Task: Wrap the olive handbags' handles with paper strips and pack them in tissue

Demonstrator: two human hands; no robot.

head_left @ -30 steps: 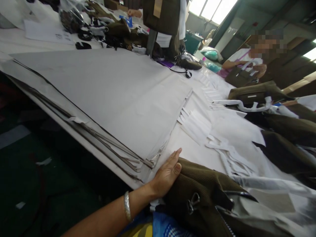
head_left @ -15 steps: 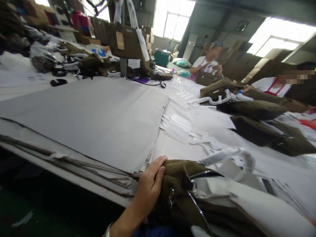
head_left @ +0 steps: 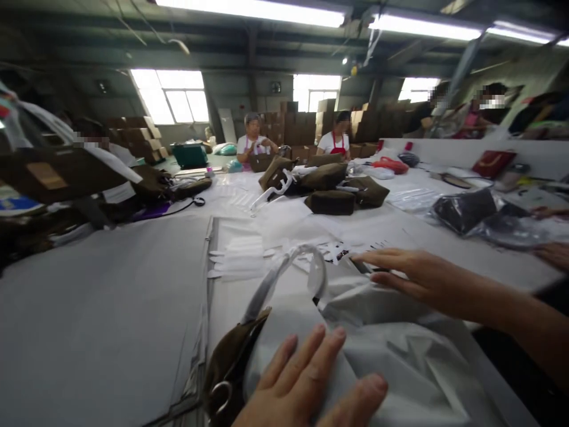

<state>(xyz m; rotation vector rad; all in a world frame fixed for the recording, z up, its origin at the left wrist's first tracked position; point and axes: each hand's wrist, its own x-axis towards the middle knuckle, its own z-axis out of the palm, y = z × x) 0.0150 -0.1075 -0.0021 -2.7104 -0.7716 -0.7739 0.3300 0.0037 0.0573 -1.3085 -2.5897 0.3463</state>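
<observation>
A brown bag (head_left: 229, 362) with a silver ring lies at the bottom centre, its wrapped handle (head_left: 317, 267) arching up. Pale grey sheeting (head_left: 413, 362) spreads over and beside it. My left hand (head_left: 306, 379) rests on the sheeting over the bag, fingers spread. At the right, my right hand (head_left: 400, 270) reaches across the sheeting's far edge, fingers stretched out beside a small dark item that is partly hidden. Neither hand is closed on anything.
A stack of grey sheets (head_left: 102, 308) fills the left. White strips (head_left: 242, 255) lie mid-table, with brown bags (head_left: 331, 184) beyond. Two people sit across the table. Another person's hand (head_left: 553, 255) and plastic-wrapped dark item (head_left: 464, 210) are at the right.
The view has swung right. My left hand has gone from the bag's corner to lying spread over the sheeting. My right hand has come into view.
</observation>
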